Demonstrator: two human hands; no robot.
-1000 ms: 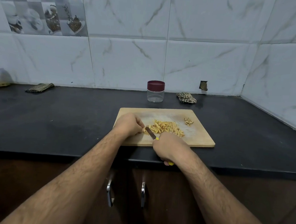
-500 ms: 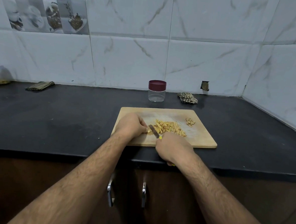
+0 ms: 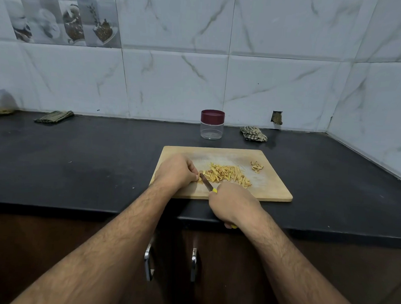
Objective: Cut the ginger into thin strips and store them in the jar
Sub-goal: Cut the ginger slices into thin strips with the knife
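Since a second ago my knife [image 3: 206, 182] blade barely shifted, angled down at the ginger piece [image 3: 200, 178]. Right hand [image 3: 235, 204] grip wraps the yellow handle; left hand [image 3: 176, 171] grip curls, pinning that piece on the cutting board [image 3: 272, 189]. Cut strips [image 3: 228, 174] lie just beyond the blade, peel scraps [image 3: 256, 166] further right, lidded jar [image 3: 212, 124] behind on the tabletop [image 3: 88, 159].

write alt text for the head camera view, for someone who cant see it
A person's right hand holds a yellow-handled knife while the left hand pinches a ginger piece on a wooden cutting board, beside a pile of ginger strips. A lidded jar stands behind.
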